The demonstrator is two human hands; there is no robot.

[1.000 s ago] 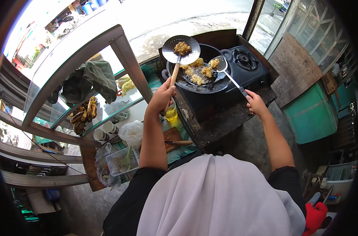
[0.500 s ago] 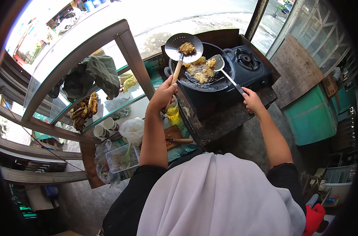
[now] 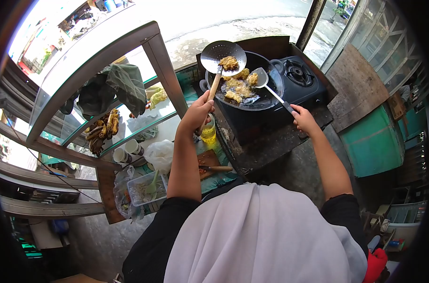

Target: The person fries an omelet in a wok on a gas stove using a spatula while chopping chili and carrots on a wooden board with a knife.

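Observation:
My left hand [image 3: 199, 114] is closed around the wooden handle of a perforated skimmer [image 3: 215, 50], which is held over the far left of a wok. One browned fritter [image 3: 229, 63] rests in the skimmer's bowl. In my right hand [image 3: 303, 119] is the dark grip of a metal spatula [image 3: 261, 78], and its blade carries another golden fritter [image 3: 253, 79] above the oil. Below both tools, the wok [image 3: 276, 89] sits on the stove with several fritters [image 3: 238, 88] frying in dark oil.
Right of the wok is a second burner [image 3: 297, 72]. A glass display case [image 3: 162, 66] stands at the left, with bananas [image 3: 102, 129] hanging there. Near my left forearm are a jug of yellow oil [image 3: 208, 134], a knife [image 3: 217, 168], a plastic bag [image 3: 160, 155] and a plastic tub [image 3: 140, 200].
The spatula has shifted slightly left and down with its fritter on it. The skimmer stays over the wok's far left with its fritter. The whole view has moved a little.

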